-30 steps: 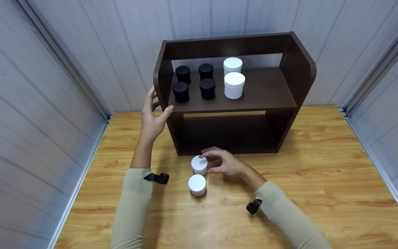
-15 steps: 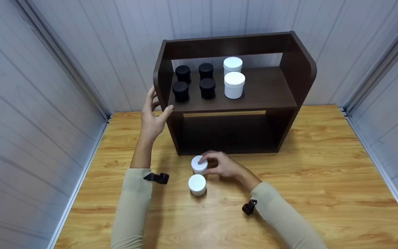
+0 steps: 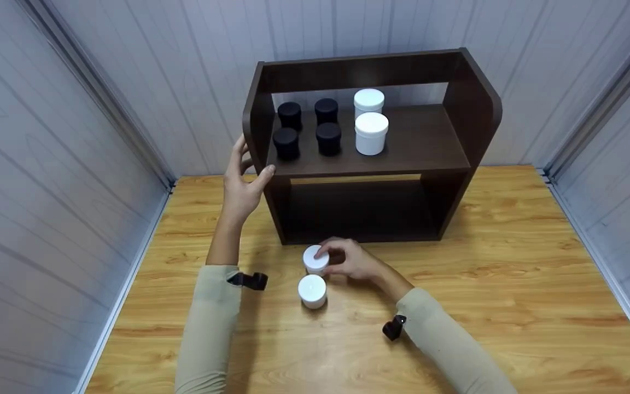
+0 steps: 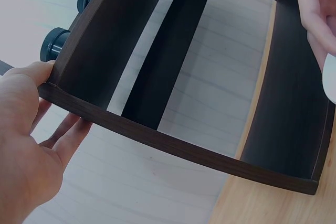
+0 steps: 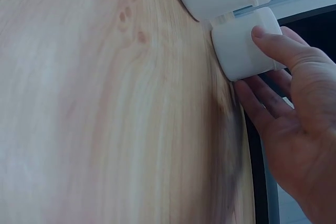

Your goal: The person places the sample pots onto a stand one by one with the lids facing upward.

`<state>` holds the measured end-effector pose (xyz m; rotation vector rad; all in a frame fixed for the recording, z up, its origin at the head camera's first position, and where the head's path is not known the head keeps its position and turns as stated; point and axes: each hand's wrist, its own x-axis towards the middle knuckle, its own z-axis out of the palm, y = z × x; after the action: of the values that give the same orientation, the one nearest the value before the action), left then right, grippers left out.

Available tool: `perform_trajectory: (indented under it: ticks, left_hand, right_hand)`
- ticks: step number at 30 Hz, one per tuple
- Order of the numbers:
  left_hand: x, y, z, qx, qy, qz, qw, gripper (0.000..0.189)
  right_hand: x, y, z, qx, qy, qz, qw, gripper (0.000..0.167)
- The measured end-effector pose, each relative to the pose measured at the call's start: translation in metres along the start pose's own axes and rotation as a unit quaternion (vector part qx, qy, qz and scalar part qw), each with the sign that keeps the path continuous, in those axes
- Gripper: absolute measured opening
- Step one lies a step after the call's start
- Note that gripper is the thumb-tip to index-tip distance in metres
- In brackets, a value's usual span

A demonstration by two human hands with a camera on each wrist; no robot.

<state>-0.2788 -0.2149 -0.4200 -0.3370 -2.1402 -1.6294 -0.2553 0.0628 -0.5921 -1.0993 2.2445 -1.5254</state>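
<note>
My left hand (image 3: 243, 189) grips the left side panel of a dark brown two-tier shelf (image 3: 369, 169), thumb at its front edge and fingers on the outer side. In front of the shelf, my right hand (image 3: 352, 260) holds a white lidded jar (image 3: 315, 258) by its side and lid, and the jar stands on the wooden surface. The right wrist view shows the thumb on the jar's wall (image 5: 247, 45), with other fingers around its far side. A second white jar (image 3: 312, 291) stands just nearer to me, close beside the held one.
On the upper tier stand several black jars (image 3: 286, 144) at the left and two white jars (image 3: 371, 134) near the middle. The wooden table (image 3: 534, 284) extends around the shelf, with pale panel walls (image 3: 74, 180) at the sides and back.
My right hand has moved slightly left and its fingers have closed on the farther white jar. The left hand stays on the side panel, and both jars remain in place.
</note>
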Motion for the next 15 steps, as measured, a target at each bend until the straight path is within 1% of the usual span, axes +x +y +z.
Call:
perform_trajectory:
  ticks: [7, 10, 15]
  left_hand:
    - [0.001, 0.0, 0.001, -0.006, 0.0, 0.011, 0.9999, 0.082]
    - [0.001, 0.0, 0.001, -0.009, -0.001, 0.014, 0.9999, 0.081]
    - [0.0, -0.001, 0.001, -0.01, 0.0, 0.006, 0.9999, 0.081]
  right_hand:
    - [-0.003, 0.0, -0.007, -0.008, 0.008, 0.006, 0.9999, 0.032]
    - [-0.006, -0.001, -0.01, 0.003, 0.016, 0.015, 0.9998, 0.032]
    - [-0.011, -0.005, -0.016, 0.03, 0.025, 0.026, 0.9989, 0.033]
